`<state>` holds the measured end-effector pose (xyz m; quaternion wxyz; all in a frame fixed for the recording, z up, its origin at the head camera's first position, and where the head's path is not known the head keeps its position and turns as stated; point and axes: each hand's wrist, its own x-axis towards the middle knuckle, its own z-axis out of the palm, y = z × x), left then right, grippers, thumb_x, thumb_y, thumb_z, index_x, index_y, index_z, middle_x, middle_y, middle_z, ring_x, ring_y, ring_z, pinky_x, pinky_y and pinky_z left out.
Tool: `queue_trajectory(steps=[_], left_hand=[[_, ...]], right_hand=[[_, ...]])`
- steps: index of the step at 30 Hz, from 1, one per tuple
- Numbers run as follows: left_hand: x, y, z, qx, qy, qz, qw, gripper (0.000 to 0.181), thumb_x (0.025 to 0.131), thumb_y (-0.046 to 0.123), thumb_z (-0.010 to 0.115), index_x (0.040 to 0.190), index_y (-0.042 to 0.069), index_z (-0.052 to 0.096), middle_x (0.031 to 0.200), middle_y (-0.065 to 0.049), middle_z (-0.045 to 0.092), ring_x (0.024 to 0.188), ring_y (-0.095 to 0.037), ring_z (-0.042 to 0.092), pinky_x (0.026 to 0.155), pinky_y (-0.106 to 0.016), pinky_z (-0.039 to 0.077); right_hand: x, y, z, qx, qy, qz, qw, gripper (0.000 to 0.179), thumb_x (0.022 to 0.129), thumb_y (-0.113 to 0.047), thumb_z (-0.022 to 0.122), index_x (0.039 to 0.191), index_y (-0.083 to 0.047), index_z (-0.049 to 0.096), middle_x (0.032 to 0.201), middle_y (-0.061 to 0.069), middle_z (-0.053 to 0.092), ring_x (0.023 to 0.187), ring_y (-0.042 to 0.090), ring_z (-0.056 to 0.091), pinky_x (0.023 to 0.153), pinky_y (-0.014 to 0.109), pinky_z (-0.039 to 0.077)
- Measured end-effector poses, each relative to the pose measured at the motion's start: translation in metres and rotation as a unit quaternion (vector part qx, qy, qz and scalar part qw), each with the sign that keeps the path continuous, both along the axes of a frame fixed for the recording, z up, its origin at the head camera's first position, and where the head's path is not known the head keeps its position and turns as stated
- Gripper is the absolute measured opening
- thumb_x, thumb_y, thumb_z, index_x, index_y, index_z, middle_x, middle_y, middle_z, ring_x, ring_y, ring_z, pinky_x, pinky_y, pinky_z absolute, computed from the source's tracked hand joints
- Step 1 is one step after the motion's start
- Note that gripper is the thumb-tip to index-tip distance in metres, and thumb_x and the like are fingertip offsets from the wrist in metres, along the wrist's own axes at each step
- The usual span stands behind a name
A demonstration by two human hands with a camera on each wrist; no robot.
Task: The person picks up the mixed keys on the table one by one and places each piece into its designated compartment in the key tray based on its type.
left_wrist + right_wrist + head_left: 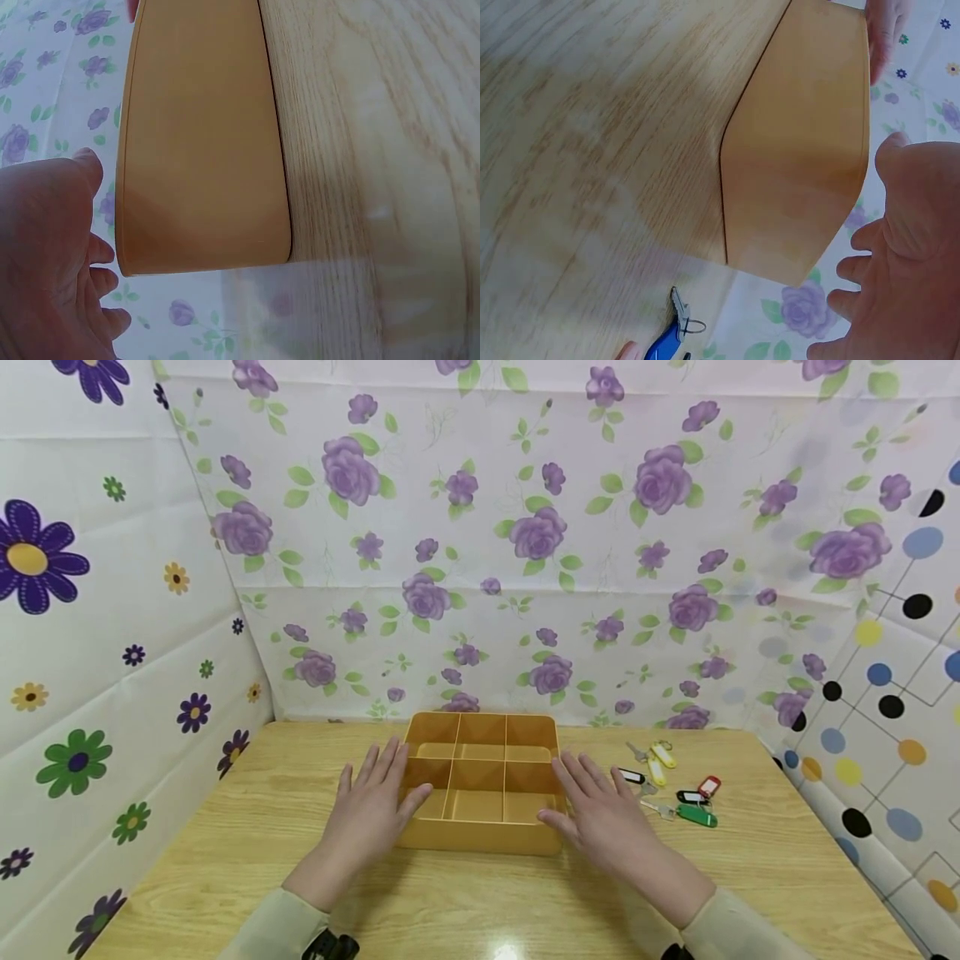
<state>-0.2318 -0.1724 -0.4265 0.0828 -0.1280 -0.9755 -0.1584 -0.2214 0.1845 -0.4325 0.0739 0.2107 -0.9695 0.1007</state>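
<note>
Flanking tan six-compartment organizer (480, 837) on worktop (217, 860), left hand (371, 812) at left side, right hand (606, 820) at right; fingers (387, 770) straight, thumbs (415, 801) apart from them; contact with organizer unclear; keys (663, 811) with coloured tags (697, 815) lie beyond right hand.

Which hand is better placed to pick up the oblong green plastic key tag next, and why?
Probably the right hand: the green tag lies on its side of the orange six-compartment box, while the left hand is at the opposite side, farther away.

plain pale cream sleeves (279, 931) are worn with black wrist-mounted devices (330, 947)
</note>
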Motion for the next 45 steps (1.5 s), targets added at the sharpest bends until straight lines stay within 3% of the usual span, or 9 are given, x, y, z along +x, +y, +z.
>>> queue_trajectory(steps=[6, 12, 26, 37, 45], left_hand=[[-0.003, -0.001, -0.003, 0.001, -0.008, 0.0, 1.0, 0.087, 0.115, 0.065, 0.039, 0.177, 0.007, 0.018, 0.184, -0.011, 0.01, 0.169, -0.041, 0.005, 0.127, -0.078, 0.003], [-0.004, -0.002, -0.006, 0.008, -0.014, -0.002, 0.9999, 0.084, 0.117, 0.059, 0.045, 0.176, 0.004, 0.022, 0.183, -0.014, 0.013, 0.168, -0.043, 0.007, 0.126, -0.079, 0.003], [-0.005, -0.001, -0.009, 0.024, -0.045, 0.001, 0.9987, 0.084, 0.117, 0.06, 0.041, 0.175, 0.002, 0.022, 0.183, -0.014, 0.014, 0.167, -0.045, 0.01, 0.126, -0.08, 0.003], [-0.002, 0.007, -0.014, 0.032, -0.04, 0.006, 0.9987, 0.085, 0.117, 0.059, 0.041, 0.175, 0.0, 0.022, 0.182, -0.016, 0.014, 0.166, -0.047, 0.013, 0.126, -0.078, 0.003], [-0.004, 0.016, -0.017, 0.043, -0.052, 0.021, 0.9975, 0.102, 0.111, 0.076, 0.032, 0.175, -0.001, 0.015, 0.182, -0.017, 0.009, 0.168, -0.043, 0.009, 0.128, -0.074, 0.003]], right_hand=[[-0.001, -0.002, 0.0, 0.0, -0.003, 0.004, 1.0, 0.084, 0.114, -0.063, 0.048, 0.175, -0.008, 0.029, 0.182, 0.013, 0.024, 0.166, 0.041, 0.023, 0.128, 0.076, 0.016], [0.0, -0.005, 0.004, -0.007, -0.021, 0.008, 0.9997, 0.084, 0.114, -0.063, 0.046, 0.174, -0.007, 0.032, 0.181, 0.014, 0.026, 0.166, 0.041, 0.024, 0.127, 0.077, 0.016], [-0.001, -0.003, -0.001, -0.003, -0.027, 0.006, 0.9996, 0.085, 0.114, -0.066, 0.044, 0.172, -0.004, 0.036, 0.18, 0.014, 0.029, 0.166, 0.04, 0.025, 0.129, 0.074, 0.017], [-0.002, 0.003, -0.002, -0.009, -0.037, 0.006, 0.9993, 0.087, 0.113, -0.068, 0.043, 0.172, -0.005, 0.036, 0.181, 0.012, 0.026, 0.166, 0.04, 0.023, 0.129, 0.073, 0.015], [0.003, 0.009, 0.002, -0.013, -0.036, 0.009, 0.9992, 0.084, 0.114, -0.063, 0.046, 0.171, -0.002, 0.037, 0.18, 0.014, 0.028, 0.165, 0.042, 0.025, 0.128, 0.074, 0.016]])
